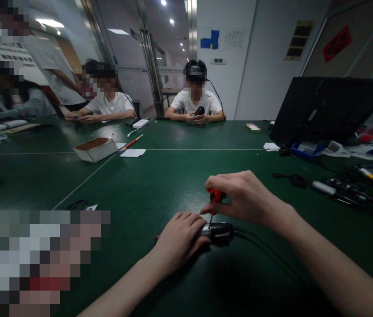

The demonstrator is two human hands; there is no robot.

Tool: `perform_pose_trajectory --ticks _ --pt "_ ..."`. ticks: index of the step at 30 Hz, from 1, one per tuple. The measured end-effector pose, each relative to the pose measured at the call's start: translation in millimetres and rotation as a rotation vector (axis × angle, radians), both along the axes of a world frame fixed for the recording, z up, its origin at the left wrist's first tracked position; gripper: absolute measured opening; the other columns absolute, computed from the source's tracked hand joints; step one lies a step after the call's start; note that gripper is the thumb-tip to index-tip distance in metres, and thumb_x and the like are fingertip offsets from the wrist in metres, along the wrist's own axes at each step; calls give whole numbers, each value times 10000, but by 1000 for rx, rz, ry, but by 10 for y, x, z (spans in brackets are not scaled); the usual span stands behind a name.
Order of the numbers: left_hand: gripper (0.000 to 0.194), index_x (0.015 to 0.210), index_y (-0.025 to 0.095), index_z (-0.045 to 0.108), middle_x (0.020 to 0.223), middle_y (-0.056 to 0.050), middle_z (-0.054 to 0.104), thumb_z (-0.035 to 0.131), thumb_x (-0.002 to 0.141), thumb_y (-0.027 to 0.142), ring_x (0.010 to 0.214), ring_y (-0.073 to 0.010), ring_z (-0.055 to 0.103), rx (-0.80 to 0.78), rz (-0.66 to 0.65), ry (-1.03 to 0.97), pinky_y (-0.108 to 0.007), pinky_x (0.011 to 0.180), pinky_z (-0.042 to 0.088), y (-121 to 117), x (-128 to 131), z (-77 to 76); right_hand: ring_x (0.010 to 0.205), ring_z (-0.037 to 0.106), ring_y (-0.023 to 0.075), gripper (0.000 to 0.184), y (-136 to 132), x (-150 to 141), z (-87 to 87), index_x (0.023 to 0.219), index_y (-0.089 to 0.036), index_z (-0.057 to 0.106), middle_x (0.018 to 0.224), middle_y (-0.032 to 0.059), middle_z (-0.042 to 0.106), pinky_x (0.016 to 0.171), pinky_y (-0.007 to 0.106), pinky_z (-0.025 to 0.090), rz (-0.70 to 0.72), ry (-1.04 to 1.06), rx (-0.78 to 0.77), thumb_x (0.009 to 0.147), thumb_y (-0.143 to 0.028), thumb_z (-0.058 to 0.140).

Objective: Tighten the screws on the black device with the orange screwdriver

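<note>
My left hand (182,233) is wrapped over a silver-and-black corded device (221,233) lying on the green table, pressing it down. Its left part is hidden beneath my palm, so its exact kind is unclear. A black cable trails from its right end toward the lower right. Above it, my right hand (244,196) pinches the red-and-black handle of a screwdriver (217,195) between thumb and fingers. The screwdriver stands nearly upright, its thin shaft reaching down to the top of the device. Whether the tip sits in a screw is too small to tell.
The green table (160,176) carries a white open box (96,150), a red stick-like item (133,142) and paper slips (133,152). On the right are a black monitor (331,110), a blue tray (307,149) and similar corded devices (325,188). Several people sit across and left.
</note>
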State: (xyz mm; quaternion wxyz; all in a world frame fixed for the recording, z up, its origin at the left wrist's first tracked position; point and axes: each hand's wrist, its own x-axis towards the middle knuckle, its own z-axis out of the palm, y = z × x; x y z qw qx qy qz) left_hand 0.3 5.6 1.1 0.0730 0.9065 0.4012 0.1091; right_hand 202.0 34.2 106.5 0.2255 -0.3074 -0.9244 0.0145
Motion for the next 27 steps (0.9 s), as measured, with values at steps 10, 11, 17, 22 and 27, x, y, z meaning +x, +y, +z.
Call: perform_pose_trajectory --ticks 10,11,17,22,27 --pt "210 1104 173 599 1098 -71 646 593 931 292 967 -261 586 -27 22 91 -415 845 443 33 35 1 652 549 100 320 294 32 -216 1142 -187 386 823 -20 572 618 239 449 73 346 -407 875 -212 561" --pt "210 1100 174 600 1094 -68 647 599 928 295 964 -258 587 -22 19 90 -411 845 444 33 34 -1 632 539 100 364 333 31 -254 1158 -190 370 787 -38 555 607 238 444 48 369 -393 869 -242 585" --pt "221 1086 172 600 1077 -66 646 629 906 295 950 -247 591 -9 19 101 -389 841 446 24 47 27 665 549 114 334 398 7 -336 1066 -201 490 756 -36 564 600 239 438 9 428 -369 832 -374 654" --pt "208 1087 172 588 1073 -75 643 578 930 308 935 -245 593 2 16 80 -387 829 447 27 40 9 898 610 136 372 349 17 -276 1276 -230 453 1129 69 606 638 233 500 133 435 -469 908 -224 513" --pt "196 1069 175 586 1050 -75 645 527 958 326 929 -246 593 23 -1 50 -387 825 447 38 27 -32 798 612 119 385 377 3 -297 1218 -212 443 949 17 612 613 223 498 102 494 -463 862 -220 587"
